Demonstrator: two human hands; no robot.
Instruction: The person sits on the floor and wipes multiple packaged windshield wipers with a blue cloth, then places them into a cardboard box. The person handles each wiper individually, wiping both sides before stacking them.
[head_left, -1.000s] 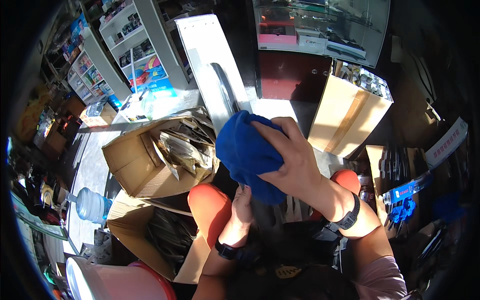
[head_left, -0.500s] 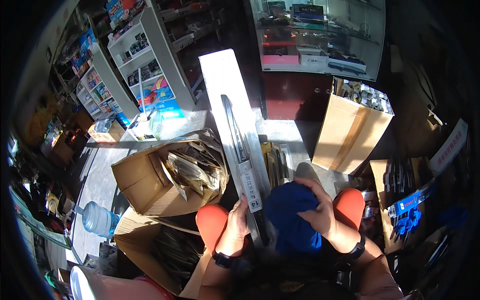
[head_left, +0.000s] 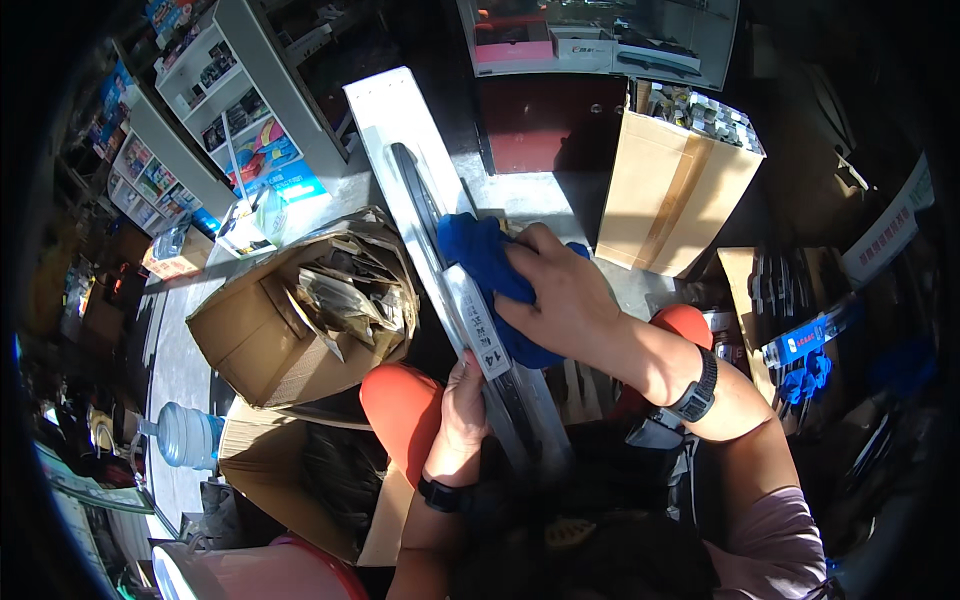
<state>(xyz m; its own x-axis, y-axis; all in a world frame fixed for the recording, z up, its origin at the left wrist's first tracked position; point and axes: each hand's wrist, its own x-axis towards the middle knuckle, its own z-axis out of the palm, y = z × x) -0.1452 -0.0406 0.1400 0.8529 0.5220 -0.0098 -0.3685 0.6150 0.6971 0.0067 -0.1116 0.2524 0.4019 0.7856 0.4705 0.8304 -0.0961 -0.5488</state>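
A long, flat package (head_left: 393, 112), white at its far end and clear along its front, stands tilted before me with a dark wiper blade (head_left: 413, 180) showing inside. My left hand (head_left: 463, 408) grips its edge below the pale printed label, thumb on the front. In my right hand (head_left: 568, 288) is a bunched blue cloth (head_left: 470, 242), which lies against the package's right side beside the label. Part of the cloth hangs below my fingers and covers some of the package.
On the left stand two open cardboard boxes (head_left: 235, 345), a blue water jug (head_left: 190, 437) and a pink bucket (head_left: 245, 578). A tall carton (head_left: 672, 195) is at the far right, before a glass cabinet (head_left: 715, 62). Another box (head_left: 738, 280) nearer right holds long packages.
My right hand has moved left and away from me, bringing the blue cloth onto the package. The package leans further left, and the whole view has shifted.
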